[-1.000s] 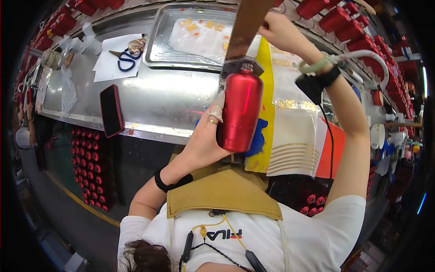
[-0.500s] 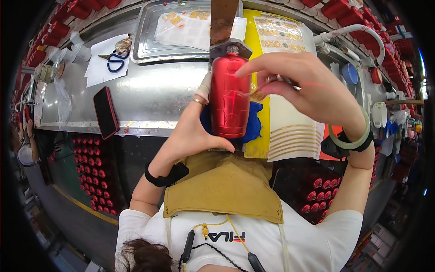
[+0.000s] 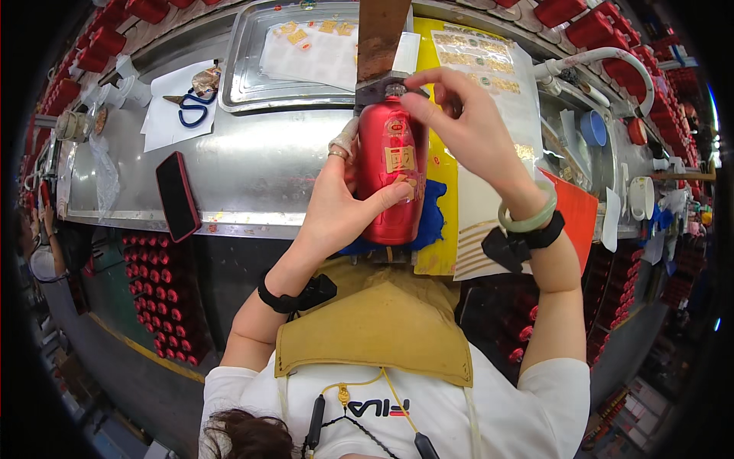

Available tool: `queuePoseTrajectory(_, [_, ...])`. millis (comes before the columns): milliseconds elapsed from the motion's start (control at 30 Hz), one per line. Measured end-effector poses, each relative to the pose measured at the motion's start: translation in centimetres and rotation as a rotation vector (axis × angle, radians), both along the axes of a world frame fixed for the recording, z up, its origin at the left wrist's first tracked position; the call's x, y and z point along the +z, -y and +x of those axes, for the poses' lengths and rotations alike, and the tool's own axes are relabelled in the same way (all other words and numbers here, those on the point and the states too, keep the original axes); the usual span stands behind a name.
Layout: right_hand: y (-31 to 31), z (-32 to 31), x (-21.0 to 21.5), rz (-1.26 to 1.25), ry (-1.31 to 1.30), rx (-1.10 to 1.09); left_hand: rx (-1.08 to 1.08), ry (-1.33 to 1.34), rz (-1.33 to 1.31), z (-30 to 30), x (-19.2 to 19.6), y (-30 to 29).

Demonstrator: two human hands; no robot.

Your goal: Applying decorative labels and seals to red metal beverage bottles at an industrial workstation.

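A glossy red bottle [image 3: 382, 218] lies on its back before me, neck pointing away, with gold and red stickers [image 3: 400, 159] down its upward side. My left hand [image 3: 329, 199] is wrapped round the bottle's left side, its thumb pressed across the lower stickers and a pale covering on one finger. At the clear neck [image 3: 395, 90], the thumb and forefinger of my right hand [image 3: 478, 126] close in a pinch; its other fingers are curled. Beneath the bottle is a blue cloth [image 3: 433, 210], next to a yellow board [image 3: 436, 249].
White sheets with gold strips [image 3: 475, 241] and gold stickers [image 3: 478, 57] lie to the right. A metal tray [image 3: 237, 96], blue-handled scissors [image 3: 195, 113] and a phone [image 3: 177, 196] are left. A brown upright post [image 3: 380, 38] stands beyond the neck. Red bottles crowd the rim and below.
The bottle has turned so that its stickered side faces up. My right hand has moved from above its body to the neck. My left thumb has moved up from the base onto the stickers.
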State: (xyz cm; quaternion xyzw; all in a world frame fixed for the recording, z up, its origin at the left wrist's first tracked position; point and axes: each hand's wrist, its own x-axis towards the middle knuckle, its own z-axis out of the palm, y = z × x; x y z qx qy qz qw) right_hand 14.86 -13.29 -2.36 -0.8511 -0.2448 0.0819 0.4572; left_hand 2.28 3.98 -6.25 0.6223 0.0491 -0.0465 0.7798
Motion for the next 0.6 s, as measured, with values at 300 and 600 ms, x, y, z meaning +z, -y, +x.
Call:
queuePoseTrajectory(300, [-1.1, -1.8, -1.8, 0.302, -0.352, -0.143, -0.036, -0.071, -0.070, 0.5, 0.5, -0.6])
queuePoseTrajectory(600, [-1.8, -1.8, -1.7, 0.234, -0.290, -0.203, 0.043, -0.076, -0.025, 0.6, 0.3, 0.0])
